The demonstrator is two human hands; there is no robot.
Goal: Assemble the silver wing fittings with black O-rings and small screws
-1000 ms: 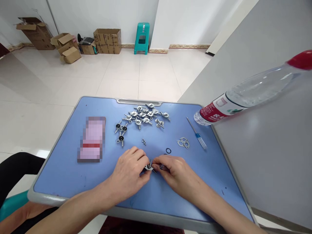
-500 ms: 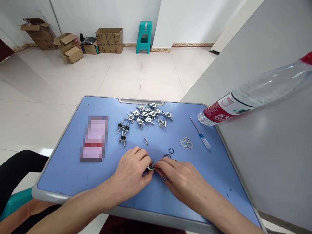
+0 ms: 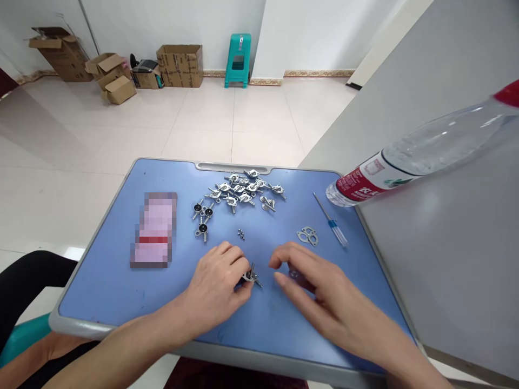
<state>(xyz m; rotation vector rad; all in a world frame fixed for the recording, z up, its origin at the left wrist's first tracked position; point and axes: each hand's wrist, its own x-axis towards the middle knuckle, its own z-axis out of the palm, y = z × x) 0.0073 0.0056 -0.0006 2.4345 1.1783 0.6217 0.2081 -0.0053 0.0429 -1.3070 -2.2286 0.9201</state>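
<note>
Between its thumb and fingers, my left hand [image 3: 222, 278] grips a small metal valve-like fitting [image 3: 252, 276] with a stem pointing up and another toward the lower right. My right hand [image 3: 310, 283] is apart from it, thumb and fingers separated, with something small and shiny partly hidden beneath them. Beyond my left hand lies a small cluster of screws [image 3: 241, 234]. Several similar metal fittings [image 3: 245, 189] are heaped near the far edge, and nearby fittings with black round faces [image 3: 203, 228] sit to their left. Flat metal gasket-shaped plates [image 3: 308, 236] lie past my right hand.
A screwdriver [image 3: 331, 220] with a clear and blue handle lies at the right. Beside it a large water bottle [image 3: 365, 178] leans across the table's right edge. A blurred pink rectangle [image 3: 154, 229] is at the left of the blue table [image 3: 117, 286]. Cardboard boxes [image 3: 180, 66] and a stool [image 3: 238, 60] stand beyond.
My right hand has moved right, away from the fitting, and its fingers have spread apart. It now covers the black rings. My left hand keeps its grip on the fitting.
</note>
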